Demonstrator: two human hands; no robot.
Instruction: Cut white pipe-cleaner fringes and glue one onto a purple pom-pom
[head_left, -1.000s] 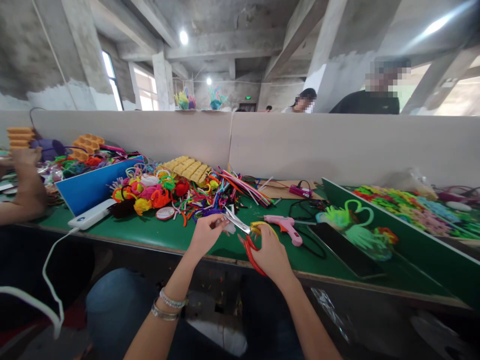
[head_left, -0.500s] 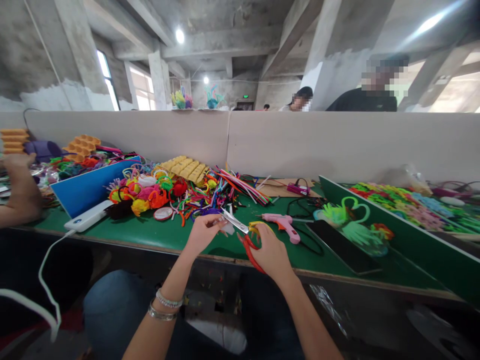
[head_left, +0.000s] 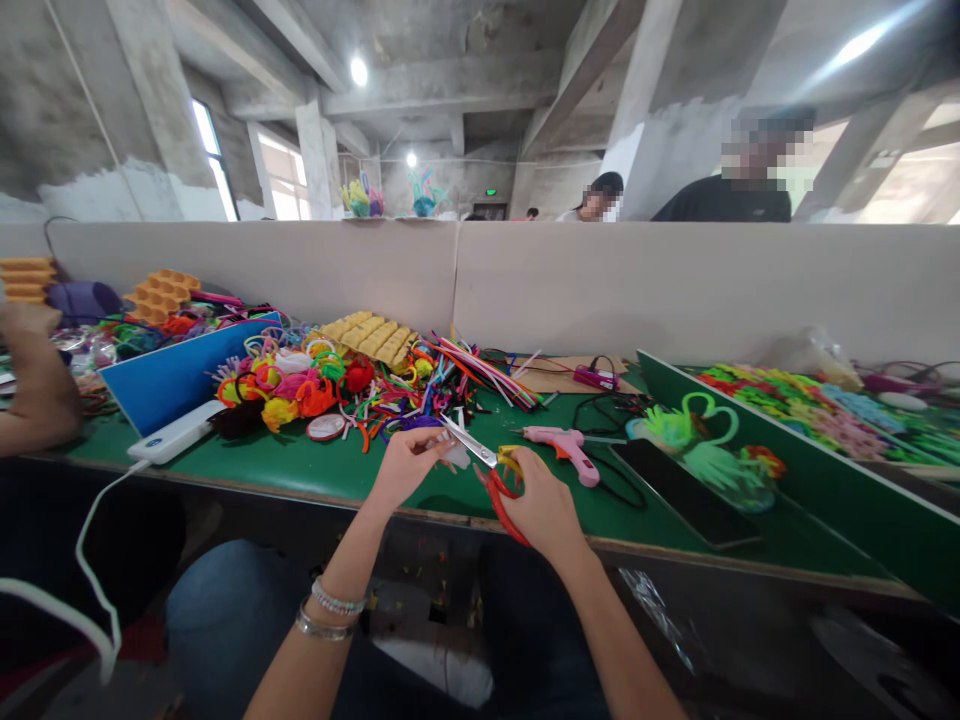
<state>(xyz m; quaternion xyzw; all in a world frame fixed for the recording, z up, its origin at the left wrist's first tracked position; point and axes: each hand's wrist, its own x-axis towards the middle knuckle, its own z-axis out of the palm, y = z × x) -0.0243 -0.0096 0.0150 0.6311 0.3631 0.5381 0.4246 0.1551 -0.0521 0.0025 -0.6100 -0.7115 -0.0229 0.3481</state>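
My right hand (head_left: 544, 500) is closed around the scissors (head_left: 506, 503), which have one red and one yellow handle. Their blades point up and to the left, reaching the fingertips of my left hand (head_left: 409, 465). Those fingertips pinch a small whitish piece (head_left: 457, 456), its shape too small to make out. Just right of my right hand lies a pink glue gun (head_left: 574, 455) on the green table (head_left: 300, 475). A heap of colourful fuzzy pieces (head_left: 300, 385) and loose pipe cleaners (head_left: 487, 370) sit beyond my left hand.
A black phone (head_left: 682, 490) and a light green fuzzy figure (head_left: 716, 465) lie at right beside a green divider (head_left: 795, 460). A white power strip (head_left: 176, 435) rests by the blue divider (head_left: 195, 365) at left. Another person's arm (head_left: 41, 370) is at far left.
The scissor blades look slightly closer together at my left fingertips. The other person's arm at far left has shifted a little to the left.
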